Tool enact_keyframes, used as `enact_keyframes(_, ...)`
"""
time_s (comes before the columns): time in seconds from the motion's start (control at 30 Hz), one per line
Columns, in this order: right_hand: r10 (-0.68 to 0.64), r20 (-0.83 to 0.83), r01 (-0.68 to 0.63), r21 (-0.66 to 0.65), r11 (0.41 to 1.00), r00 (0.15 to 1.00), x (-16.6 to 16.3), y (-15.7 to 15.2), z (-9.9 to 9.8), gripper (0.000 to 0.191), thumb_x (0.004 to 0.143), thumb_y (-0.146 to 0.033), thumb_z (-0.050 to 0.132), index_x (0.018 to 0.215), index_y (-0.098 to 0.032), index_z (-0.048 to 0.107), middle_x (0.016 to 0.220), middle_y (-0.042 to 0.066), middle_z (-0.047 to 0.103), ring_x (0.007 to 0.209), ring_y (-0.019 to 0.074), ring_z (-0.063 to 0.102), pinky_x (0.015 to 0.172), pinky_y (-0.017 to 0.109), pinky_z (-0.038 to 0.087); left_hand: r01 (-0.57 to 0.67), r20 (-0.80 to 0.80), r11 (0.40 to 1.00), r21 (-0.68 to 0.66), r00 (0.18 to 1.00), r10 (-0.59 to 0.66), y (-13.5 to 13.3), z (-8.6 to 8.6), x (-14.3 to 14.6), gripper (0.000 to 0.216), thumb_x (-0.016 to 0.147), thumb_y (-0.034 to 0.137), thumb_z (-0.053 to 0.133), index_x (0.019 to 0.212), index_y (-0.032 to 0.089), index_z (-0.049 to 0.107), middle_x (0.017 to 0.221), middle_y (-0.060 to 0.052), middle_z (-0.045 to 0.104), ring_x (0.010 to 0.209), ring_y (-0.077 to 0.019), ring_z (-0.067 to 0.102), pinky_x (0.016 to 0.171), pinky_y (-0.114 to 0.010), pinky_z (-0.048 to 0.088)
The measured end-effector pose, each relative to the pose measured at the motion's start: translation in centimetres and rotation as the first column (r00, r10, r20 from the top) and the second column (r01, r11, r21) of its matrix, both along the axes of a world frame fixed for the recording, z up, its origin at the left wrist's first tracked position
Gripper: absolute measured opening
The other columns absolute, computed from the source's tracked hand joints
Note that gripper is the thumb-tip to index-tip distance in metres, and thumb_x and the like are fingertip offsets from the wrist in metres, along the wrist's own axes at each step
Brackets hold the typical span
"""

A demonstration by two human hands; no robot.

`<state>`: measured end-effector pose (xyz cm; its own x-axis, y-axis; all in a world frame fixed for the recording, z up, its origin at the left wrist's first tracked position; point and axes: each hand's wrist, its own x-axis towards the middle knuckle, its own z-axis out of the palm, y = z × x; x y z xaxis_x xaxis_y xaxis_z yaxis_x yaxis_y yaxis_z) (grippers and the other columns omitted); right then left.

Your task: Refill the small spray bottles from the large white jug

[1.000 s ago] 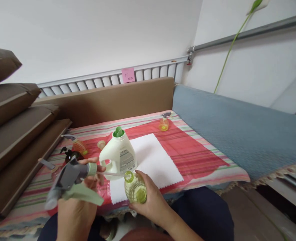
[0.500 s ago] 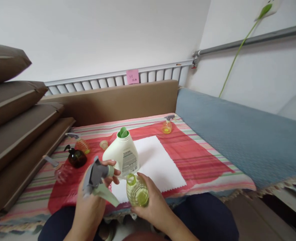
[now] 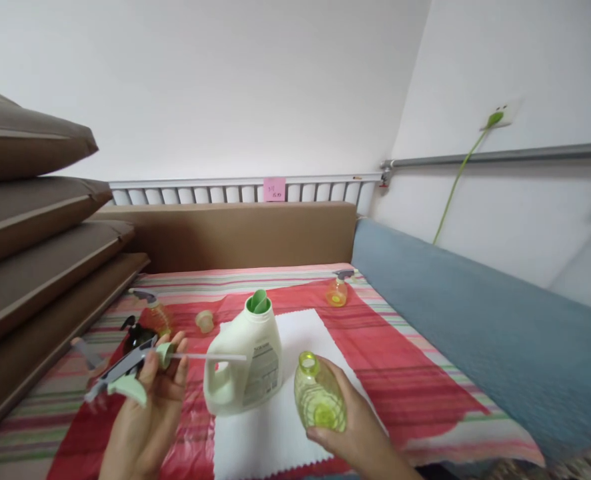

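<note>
My left hand (image 3: 150,407) grips a grey and pale green spray nozzle (image 3: 125,367) by its collar, and the nozzle's thin dip tube points right, across the front of the jug. In my right hand (image 3: 348,420) is a yellow-green clear bottle (image 3: 318,397), tilted a little, its mouth uncovered. Between the hands a pale green detergent jug (image 3: 255,363) stands on a white sheet (image 3: 295,433); a green spout shows in its uncapped neck. A pale round cap (image 3: 205,321) lies to the left behind the jug.
Behind my left hand are an amber spray bottle (image 3: 159,317) and a dark pump bottle (image 3: 134,333), partly covered. Another spray bottle (image 3: 337,292) stands at the back right. Brown cushions (image 3: 40,200) are stacked at the left; a blue-covered edge (image 3: 455,307) rises at the right.
My hands have moved apart: the spray nozzle went left, its dip tube now clear of the bottle, and the bottle went right. The camera view has tilted up.
</note>
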<state>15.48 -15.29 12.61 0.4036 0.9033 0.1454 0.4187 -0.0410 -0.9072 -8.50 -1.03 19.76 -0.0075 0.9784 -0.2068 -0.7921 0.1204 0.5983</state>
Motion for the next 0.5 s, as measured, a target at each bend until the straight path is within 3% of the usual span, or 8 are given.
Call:
enact_keyframes(0.17,-0.036,0.264,0.035,0.006,0.999,0.964,2.4,1.9,4.8,0.084,0.055,-0.019,0.072,0.131,-0.025,0.037,0.136,0.009,0.047,0.125,0.027,0.043,0.106,0.044,0.032,0.005,0.025,1.0,0.003,1.0,-0.005,2.6,-0.6,-1.0,0.03,0.091,0.012,0.04,0.086,0.018,0.068,0.096,-0.003,0.072,0.083,-0.0133,0.07,0.068,-0.019,0.059)
enact_keyframes(0.27,-0.052,0.407,0.052,0.011,0.999,0.912,3.3,3.6,7.6,0.084,0.057,-0.026,0.074,0.132,-0.025,0.037,0.136,0.01,0.047,0.125,0.0278,0.043,0.104,0.045,0.034,0.036,0.035,0.998,0.055,0.999,-0.038,4.2,-0.1,-0.9,0.032,0.09,0.01,0.038,0.091,0.019,0.068,0.097,-0.003,0.071,0.084,-0.0132,0.069,0.068,-0.019,0.059)
enact_keyframes(0.4,-0.082,0.599,0.073,0.04,0.997,0.796,4.2,6.0,10.2,0.085,0.059,-0.032,0.075,0.134,-0.026,0.035,0.136,0.01,0.045,0.127,0.0286,0.04,0.104,0.047,0.034,0.071,0.019,0.991,0.116,0.997,-0.073,5.8,1.0,0.0,0.018,0.085,0.014,0.051,0.088,0.019,0.069,0.09,-0.002,0.072,0.08,-0.0145,0.07,0.066,-0.02,0.06)
enact_keyframes(0.5,-0.09,0.716,0.069,0.058,0.996,0.692,4.4,7.4,11.6,0.083,0.061,-0.035,0.074,0.134,-0.026,0.035,0.132,0.009,0.049,0.123,0.0291,0.044,0.102,0.049,0.036,0.106,0.004,0.975,0.196,0.994,-0.109,7.0,0.8,0.5,0.01,0.076,0.022,0.067,0.087,0.02,0.069,0.086,0.001,0.073,0.076,-0.0144,0.07,0.065,-0.018,0.06)
